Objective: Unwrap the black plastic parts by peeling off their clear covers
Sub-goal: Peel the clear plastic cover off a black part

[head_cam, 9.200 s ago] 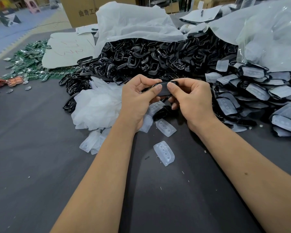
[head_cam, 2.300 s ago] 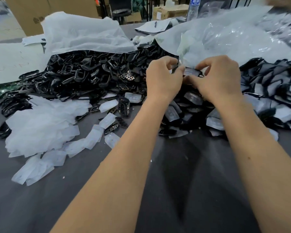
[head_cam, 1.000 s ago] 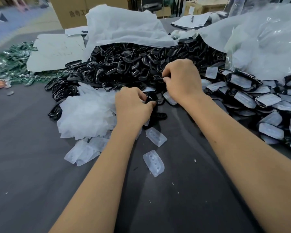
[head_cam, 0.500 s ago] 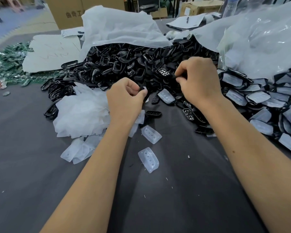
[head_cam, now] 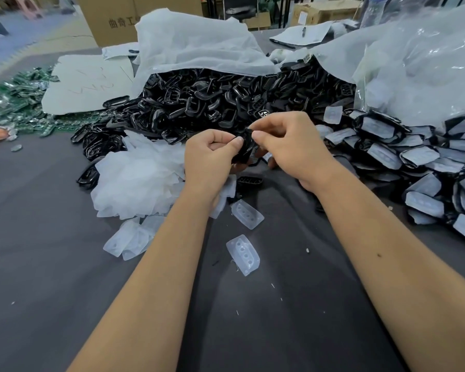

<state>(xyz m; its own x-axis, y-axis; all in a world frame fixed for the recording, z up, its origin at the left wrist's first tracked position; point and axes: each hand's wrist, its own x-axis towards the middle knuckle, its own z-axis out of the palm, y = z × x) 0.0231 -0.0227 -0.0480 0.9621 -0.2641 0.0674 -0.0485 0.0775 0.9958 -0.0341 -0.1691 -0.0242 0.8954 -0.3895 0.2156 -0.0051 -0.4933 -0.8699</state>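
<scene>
A: Where is the part?
B: A black part [head_cam: 244, 146] is up off the bench [head_cam: 51, 277], pinched between both hands near the bench's middle. The left hand [head_cam: 208, 154] grips its near side with thumb and curled fingers; the right hand [head_cam: 290, 146] pinches its top edge.
A: What lies around them?
B: Just behind, a heap of bare parts [head_cam: 212, 103] spills from under a white sheet [head_cam: 193, 47]. Toward the right edge lies a pile of covered parts [head_cam: 403, 157], with a clear bag [head_cam: 424, 65] slumped over its far side.
A: And the peeled covers?
B: A mound of covers [head_cam: 137, 178] sits left of the left wrist, touching it. Two loose covers [head_cam: 243, 255] lie between the forearms. Another bare part [head_cam: 250, 181] rests under the hands, partly hidden. Green boards [head_cam: 14, 103] crowd the far left edge.
</scene>
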